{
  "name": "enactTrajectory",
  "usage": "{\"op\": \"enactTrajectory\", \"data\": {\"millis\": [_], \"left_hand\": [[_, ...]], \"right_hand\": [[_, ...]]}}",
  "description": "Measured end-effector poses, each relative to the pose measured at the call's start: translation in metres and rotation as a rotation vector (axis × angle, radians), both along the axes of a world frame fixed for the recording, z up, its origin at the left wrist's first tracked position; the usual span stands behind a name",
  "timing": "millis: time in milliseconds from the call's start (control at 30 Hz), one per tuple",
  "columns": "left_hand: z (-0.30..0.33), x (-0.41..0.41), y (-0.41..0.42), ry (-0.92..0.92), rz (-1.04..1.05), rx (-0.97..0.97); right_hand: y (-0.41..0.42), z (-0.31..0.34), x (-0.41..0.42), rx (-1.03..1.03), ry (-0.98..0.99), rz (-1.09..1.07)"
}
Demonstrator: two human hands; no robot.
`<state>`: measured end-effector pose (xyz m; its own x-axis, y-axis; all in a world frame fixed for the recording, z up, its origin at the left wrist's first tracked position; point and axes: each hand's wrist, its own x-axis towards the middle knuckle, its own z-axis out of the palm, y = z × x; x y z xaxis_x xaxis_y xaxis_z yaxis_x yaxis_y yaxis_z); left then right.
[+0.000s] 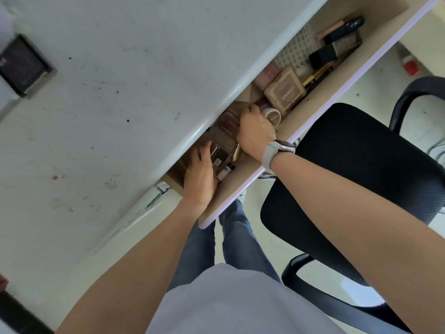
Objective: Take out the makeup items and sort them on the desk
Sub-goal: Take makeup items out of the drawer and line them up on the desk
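Note:
An open drawer [313, 109] under the white desk [120, 92] holds several makeup items: beige palettes [285, 96], black boxes [337, 48], pencils [317, 77], small tubes [225, 171] and a gold tube [236, 153]. My right hand [255, 131], with a watch on its wrist, reaches in and its curled fingers grip a white round jar [273, 116]. At the drawer's left end my left hand [199, 172] lies among small items with fingers spread over a dark box [221, 156]; whether it holds anything is hidden.
A black office chair [361, 184] stands just right of the drawer. A dark rectangular object [24, 66] lies on the desk's far left. A red item [409, 66] sits on the floor beyond the drawer.

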<state>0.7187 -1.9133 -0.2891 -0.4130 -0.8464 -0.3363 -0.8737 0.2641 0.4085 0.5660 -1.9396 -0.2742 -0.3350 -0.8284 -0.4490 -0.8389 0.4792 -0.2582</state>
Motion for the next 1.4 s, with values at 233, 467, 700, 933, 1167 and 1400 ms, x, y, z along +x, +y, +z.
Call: {"op": "enactTrajectory", "data": {"millis": [233,467,700,933,1167,1400], "left_hand": [[0.034,0.029,0.007,0.17,-0.222,-0.008],[0.089,0.06,-0.005,0.541,0.398,0.123],[0.123,0.095,-0.08,0.795,0.982,0.147],[0.125,0.083,-0.185,0.725,0.997,0.046],[0.116,0.075,-0.236,0.577,0.767,-0.04],[0.099,0.083,-0.226,0.017,0.167,-0.224]], "right_hand": [[0.033,0.044,-0.018,-0.195,-0.282,0.061],[0.019,0.088,0.014,-0.442,-0.579,-0.322],[-0.066,0.094,0.085,-0.435,-0.758,-0.432],[-0.162,0.087,0.11,-0.446,-0.711,-0.484],[-0.21,0.08,0.102,-0.415,-0.536,-0.399],[-0.22,0.086,0.104,-0.4,-0.289,-0.137]]}}
